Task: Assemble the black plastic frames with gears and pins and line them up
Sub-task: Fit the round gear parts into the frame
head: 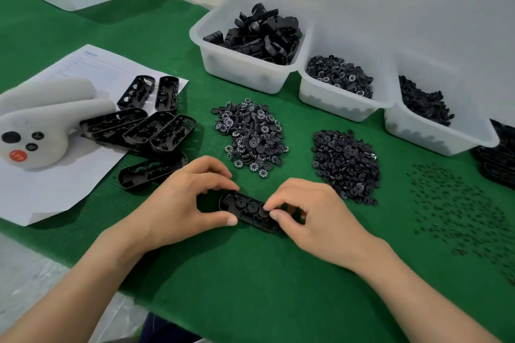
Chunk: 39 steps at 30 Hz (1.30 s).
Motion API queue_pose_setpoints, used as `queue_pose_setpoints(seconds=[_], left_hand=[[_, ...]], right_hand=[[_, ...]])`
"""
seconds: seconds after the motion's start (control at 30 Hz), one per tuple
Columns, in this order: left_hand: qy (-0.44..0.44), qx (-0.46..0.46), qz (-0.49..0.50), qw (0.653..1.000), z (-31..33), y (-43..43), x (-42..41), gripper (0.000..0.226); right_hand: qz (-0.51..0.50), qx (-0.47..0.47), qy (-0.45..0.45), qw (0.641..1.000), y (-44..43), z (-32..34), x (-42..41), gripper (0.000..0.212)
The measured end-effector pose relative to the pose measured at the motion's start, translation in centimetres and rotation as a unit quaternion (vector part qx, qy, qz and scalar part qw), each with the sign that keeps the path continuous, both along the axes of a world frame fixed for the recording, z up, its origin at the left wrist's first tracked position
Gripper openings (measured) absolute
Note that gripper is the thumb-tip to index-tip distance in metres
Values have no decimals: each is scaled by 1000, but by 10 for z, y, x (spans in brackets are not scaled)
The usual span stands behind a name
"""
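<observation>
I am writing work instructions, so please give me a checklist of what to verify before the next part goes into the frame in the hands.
1. Frame lies on the green mat, left hand holds its end: ok.
2. Gears already sit in the frame: ok.
3. What the right hand fingers pinch: cannot tell.
4. Toothed gear pile and washer pile close by: ok.
5. Pins scattered at right, within reach: ok.
6. Empty frames waiting at left: ok.
</observation>
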<state>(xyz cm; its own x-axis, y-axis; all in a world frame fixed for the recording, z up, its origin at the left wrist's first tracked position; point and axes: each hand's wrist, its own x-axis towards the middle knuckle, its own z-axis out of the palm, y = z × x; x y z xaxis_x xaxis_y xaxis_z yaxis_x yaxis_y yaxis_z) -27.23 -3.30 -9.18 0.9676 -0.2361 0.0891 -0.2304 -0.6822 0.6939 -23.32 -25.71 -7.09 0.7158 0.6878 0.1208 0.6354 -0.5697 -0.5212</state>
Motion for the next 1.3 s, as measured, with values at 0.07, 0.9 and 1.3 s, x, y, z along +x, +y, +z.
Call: queue_pose_setpoints(seconds=[0.07, 0.9, 1.3], left_hand=[[4, 5, 1, 1000, 1, -1, 0, 45], [-5, 29, -94, 995, 2, -112, 3, 45], [7, -3, -65, 998, -2, -107, 1, 46]], right_hand=[[6, -4, -19, 1000, 0, -1, -4, 10], [-225, -13, 7, 974, -78, -6, 16, 24], [-241, 6, 18, 970, -97, -6, -3, 15]])
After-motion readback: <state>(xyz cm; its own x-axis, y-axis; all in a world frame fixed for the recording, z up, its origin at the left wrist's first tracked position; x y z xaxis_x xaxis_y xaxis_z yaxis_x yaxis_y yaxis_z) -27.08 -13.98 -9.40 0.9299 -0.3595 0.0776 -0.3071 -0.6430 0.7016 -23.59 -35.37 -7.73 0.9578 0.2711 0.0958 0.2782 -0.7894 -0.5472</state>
